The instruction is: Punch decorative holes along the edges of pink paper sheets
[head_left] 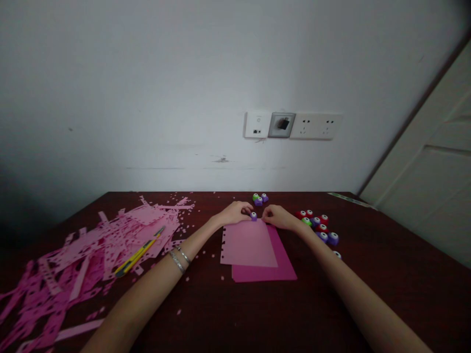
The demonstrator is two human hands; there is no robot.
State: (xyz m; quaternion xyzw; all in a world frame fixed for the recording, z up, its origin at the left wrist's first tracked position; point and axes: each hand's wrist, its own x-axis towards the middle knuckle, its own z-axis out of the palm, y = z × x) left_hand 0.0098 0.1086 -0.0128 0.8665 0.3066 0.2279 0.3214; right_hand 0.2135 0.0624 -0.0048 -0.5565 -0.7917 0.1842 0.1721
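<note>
A light pink sheet of paper lies over a darker magenta sheet on the table. Square notches run down the light sheet's left edge. At its far edge sits a small purple craft punch with a white round top. My left hand is curled against the punch's left side, thumb and fingers closed at it. Just right of the punch, my right hand has its fingertips pinched on the sheet's far edge.
Pink paper strips and punched scraps pile up on the left, with a yellow utility knife on top. Several punches lie by my right forearm; three more stand behind my hands. The wall carries sockets.
</note>
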